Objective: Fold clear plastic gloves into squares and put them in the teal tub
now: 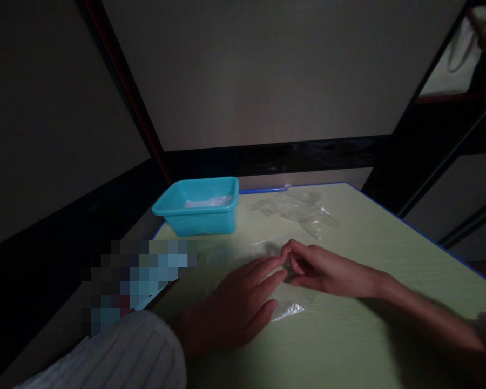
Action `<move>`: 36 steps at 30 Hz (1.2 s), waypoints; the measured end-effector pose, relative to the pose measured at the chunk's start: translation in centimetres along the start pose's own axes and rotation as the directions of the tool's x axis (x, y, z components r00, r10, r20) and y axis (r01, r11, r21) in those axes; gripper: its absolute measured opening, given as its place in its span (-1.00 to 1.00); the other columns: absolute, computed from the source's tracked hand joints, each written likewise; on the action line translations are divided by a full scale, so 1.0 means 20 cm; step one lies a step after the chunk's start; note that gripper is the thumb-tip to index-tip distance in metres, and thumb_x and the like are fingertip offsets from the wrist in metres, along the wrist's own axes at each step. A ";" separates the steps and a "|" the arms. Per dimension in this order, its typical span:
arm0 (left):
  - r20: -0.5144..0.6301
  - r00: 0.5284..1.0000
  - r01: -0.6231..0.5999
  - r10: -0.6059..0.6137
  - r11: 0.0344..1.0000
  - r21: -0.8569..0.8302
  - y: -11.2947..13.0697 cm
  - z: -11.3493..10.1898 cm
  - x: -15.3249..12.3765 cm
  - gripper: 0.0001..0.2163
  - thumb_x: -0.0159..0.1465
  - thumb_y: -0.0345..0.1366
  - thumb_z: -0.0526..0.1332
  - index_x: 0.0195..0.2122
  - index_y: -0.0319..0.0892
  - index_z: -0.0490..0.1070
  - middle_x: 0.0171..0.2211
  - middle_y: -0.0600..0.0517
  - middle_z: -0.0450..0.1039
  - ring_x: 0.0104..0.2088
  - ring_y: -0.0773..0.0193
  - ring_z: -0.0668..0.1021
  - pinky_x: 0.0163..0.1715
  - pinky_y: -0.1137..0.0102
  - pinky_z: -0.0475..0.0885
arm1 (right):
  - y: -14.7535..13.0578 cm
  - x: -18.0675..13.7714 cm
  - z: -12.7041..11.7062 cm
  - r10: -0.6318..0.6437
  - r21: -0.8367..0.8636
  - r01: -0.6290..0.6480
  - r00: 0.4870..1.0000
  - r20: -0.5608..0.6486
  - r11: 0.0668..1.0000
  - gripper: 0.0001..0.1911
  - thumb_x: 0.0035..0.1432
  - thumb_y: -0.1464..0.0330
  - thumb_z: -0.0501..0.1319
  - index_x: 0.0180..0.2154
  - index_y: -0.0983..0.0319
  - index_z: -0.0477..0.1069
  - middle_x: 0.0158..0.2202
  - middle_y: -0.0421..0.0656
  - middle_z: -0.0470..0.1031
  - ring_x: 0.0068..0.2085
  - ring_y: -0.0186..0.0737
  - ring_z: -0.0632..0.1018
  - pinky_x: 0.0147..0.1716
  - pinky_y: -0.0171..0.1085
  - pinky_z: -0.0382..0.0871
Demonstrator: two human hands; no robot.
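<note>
My left hand [243, 302] reaches in from the lower left, its fingers stretched out and a little apart over a clear plastic bag [289, 310]. Its thumb is hidden. From the right comes my right hand [322, 270], with its fingers curled and pinched together at the bag. The fingertips of both hands meet above it, and they cover much of the bag. Just beyond the hands lie several clear, shiny plastic pieces [299, 208] with rounded ends, in a loose heap; their exact kind is hard to make out.
A turquoise plastic basin [198, 221] stands at the table's back left with something whitish inside. The pale table [372, 232] has a blue edge. A panelled wall [259, 81] rises behind it. At the left edge, a blurred-out patch [146, 286] hides what is there.
</note>
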State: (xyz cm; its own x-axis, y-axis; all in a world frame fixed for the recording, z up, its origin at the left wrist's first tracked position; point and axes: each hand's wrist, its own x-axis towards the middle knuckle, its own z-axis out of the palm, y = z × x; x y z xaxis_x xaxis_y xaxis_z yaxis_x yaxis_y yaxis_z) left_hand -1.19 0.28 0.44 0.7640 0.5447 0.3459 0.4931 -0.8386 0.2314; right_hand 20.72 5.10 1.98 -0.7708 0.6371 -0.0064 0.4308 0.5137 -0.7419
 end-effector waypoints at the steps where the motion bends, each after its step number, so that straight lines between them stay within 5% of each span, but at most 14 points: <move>1: -0.049 0.999 -0.001 0.001 1.000 -0.001 0.00 0.00 0.00 -0.67 0.27 -0.41 -0.05 0.03 -0.35 0.26 0.10 -0.24 0.25 0.13 0.13 0.29 0.09 0.24 0.25 | 0.00 0.00 0.01 -0.007 -0.016 0.007 0.999 -0.032 1.000 -0.81 0.08 0.48 0.15 -0.28 0.23 0.13 -0.51 -0.35 0.15 -0.51 -0.42 0.24 -0.53 -0.40 0.11; 5: -0.011 0.992 -0.128 0.127 0.989 -0.073 0.02 0.01 0.00 -0.70 0.27 -0.40 -0.04 -0.03 -0.37 0.31 -0.02 -0.21 0.39 0.05 0.17 0.39 0.07 0.30 0.29 | -0.01 0.01 0.02 -0.029 -0.109 0.024 0.999 -0.041 0.994 -0.80 0.07 0.44 0.18 -0.27 0.23 0.16 -0.49 -0.32 0.17 -0.46 -0.38 0.28 -0.50 -0.39 0.12; 10: 0.239 0.961 -0.106 0.140 0.983 -0.149 0.05 0.01 0.00 -0.53 0.30 -0.23 0.00 0.14 -0.48 0.12 0.22 -0.32 0.06 0.26 0.12 0.06 0.21 0.24 0.07 | -0.01 0.01 0.01 -0.049 -0.154 0.046 0.999 -0.019 0.987 -0.84 0.08 0.53 0.10 -0.28 0.24 0.17 -0.48 -0.28 0.19 -0.45 -0.36 0.28 -0.49 -0.38 0.14; 14: 0.349 0.932 -0.044 0.100 0.985 -0.165 0.06 0.00 -0.01 -0.44 0.32 -0.09 -0.01 0.21 -0.43 0.03 0.26 -0.27 -0.08 0.28 0.13 -0.01 0.23 0.25 -0.05 | 0.00 0.01 0.00 -0.045 -0.186 0.028 0.995 -0.090 0.982 -0.87 0.12 0.52 0.04 -0.24 0.26 0.19 -0.49 -0.27 0.22 -0.48 -0.36 0.28 -0.50 -0.37 0.14; 36: 0.341 0.937 -0.012 0.075 0.983 -0.184 0.05 0.03 -0.02 -0.45 0.27 -0.09 0.07 0.23 -0.18 0.03 0.29 -0.19 -0.19 0.28 0.05 -0.07 0.21 0.14 -0.04 | -0.02 0.00 -0.03 -0.048 -0.174 0.053 0.998 0.030 0.983 -0.80 0.06 0.56 0.07 -0.22 0.28 0.20 -0.46 -0.27 0.23 -0.48 -0.39 0.29 -0.51 -0.39 0.15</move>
State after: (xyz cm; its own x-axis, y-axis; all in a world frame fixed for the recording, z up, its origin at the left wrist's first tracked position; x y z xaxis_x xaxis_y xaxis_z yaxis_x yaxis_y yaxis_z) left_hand -0.71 -0.84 0.04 0.8950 0.4450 0.0314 0.3988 -0.8296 0.3907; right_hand 20.78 5.30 2.74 -0.8045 0.5939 0.0087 0.4648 0.6387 -0.6132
